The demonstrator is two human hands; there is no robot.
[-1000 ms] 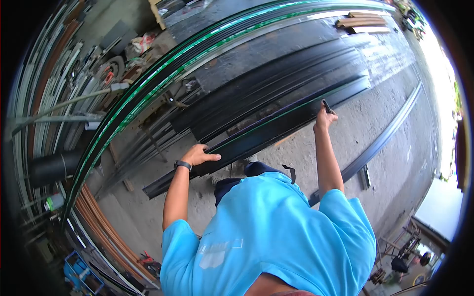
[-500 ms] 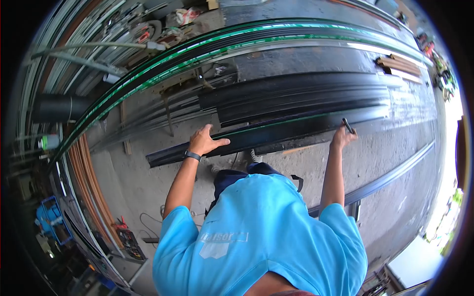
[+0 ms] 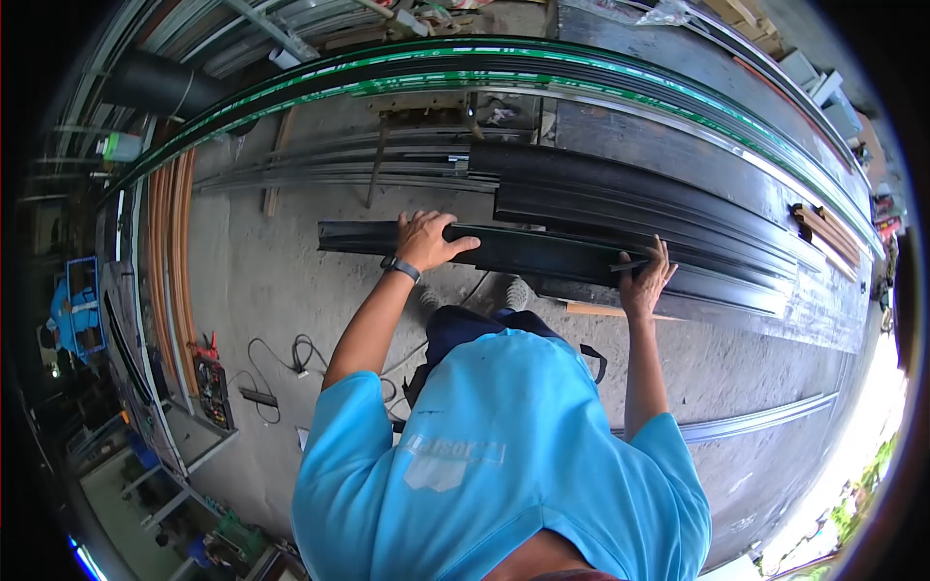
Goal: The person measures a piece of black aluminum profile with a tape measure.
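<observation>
The left hand's point(image 3: 423, 244) spread fingers rest on a long, black, channel-shaped profile point(image 3: 542, 253); the right hand point(image 3: 645, 283) pinches a slim, dark, pen-like stick point(image 3: 630, 264) over it. Just beyond the profile lie broad black lengths point(image 3: 601, 194); farther from it, long green-and-black strips point(image 3: 465, 76).

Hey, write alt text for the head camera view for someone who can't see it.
A blue-shirted person rests their left hand on a long black profile and, farther right along it, holds a slim dark object in their right hand. Beyond lie more black profiles and a long green-striped bundle.
</observation>
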